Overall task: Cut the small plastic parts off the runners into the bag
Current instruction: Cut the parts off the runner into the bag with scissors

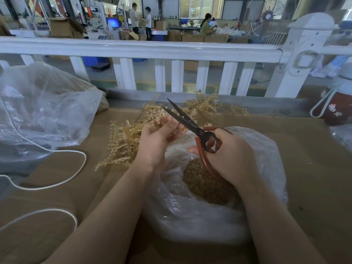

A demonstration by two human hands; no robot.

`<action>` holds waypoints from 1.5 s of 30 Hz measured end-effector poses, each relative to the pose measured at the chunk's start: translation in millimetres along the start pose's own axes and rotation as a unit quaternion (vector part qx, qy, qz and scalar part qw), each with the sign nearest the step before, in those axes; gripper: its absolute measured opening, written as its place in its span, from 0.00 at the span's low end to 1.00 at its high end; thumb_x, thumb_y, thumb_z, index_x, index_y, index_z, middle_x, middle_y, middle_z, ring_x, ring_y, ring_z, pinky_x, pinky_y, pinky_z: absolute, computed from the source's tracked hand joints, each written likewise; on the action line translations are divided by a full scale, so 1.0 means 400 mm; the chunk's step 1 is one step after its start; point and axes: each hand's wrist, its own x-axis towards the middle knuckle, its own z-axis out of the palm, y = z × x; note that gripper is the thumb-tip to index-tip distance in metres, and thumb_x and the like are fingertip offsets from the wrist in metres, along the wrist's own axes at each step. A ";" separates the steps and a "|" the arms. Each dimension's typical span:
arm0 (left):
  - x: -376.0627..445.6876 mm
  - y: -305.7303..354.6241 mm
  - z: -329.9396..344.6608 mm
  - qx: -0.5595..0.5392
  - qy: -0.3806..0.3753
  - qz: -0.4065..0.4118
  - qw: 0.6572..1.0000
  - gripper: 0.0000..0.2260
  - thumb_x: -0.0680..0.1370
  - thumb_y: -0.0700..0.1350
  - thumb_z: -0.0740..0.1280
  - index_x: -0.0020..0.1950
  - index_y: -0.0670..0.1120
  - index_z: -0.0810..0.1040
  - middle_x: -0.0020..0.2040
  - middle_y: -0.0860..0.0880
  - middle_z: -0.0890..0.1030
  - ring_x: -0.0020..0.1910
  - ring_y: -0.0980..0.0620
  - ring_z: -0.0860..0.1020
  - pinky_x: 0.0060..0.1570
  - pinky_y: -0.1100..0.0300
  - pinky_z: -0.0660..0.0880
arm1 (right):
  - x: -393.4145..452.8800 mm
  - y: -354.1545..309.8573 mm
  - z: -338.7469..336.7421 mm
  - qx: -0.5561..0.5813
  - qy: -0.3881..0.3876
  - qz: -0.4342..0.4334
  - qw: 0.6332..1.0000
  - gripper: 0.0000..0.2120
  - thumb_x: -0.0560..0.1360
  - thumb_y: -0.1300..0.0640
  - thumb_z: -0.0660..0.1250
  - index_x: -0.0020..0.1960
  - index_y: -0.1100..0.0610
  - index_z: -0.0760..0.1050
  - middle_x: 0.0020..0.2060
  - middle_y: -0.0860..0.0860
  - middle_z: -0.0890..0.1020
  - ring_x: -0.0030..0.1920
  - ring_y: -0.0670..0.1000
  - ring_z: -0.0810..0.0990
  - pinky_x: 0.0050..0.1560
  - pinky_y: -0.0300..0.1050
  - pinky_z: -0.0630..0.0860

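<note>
No text, label, brand or number can be read with certainty here. In the hall behind the fence, yellow and red signs stand on a machine, but their writing is too small and blurred to read. A blue screen glows beside them, and its content cannot be made out. The dark red flask at the right edge carries only a pale flower pattern, no letters. The cartons in the background show no legible print. The scissors and the bag bear no visible marking.
</note>
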 end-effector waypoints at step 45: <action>0.005 0.000 -0.005 0.031 -0.032 0.078 0.996 0.02 0.72 0.40 0.69 0.41 0.44 0.81 0.36 0.47 0.80 0.38 0.50 0.77 0.44 0.56 0.76 | -0.004 -0.012 -0.008 0.029 -0.001 -0.016 0.999 0.20 0.62 0.22 0.62 0.39 0.36 0.66 0.30 0.35 0.73 0.31 0.35 0.72 0.31 0.28 0.62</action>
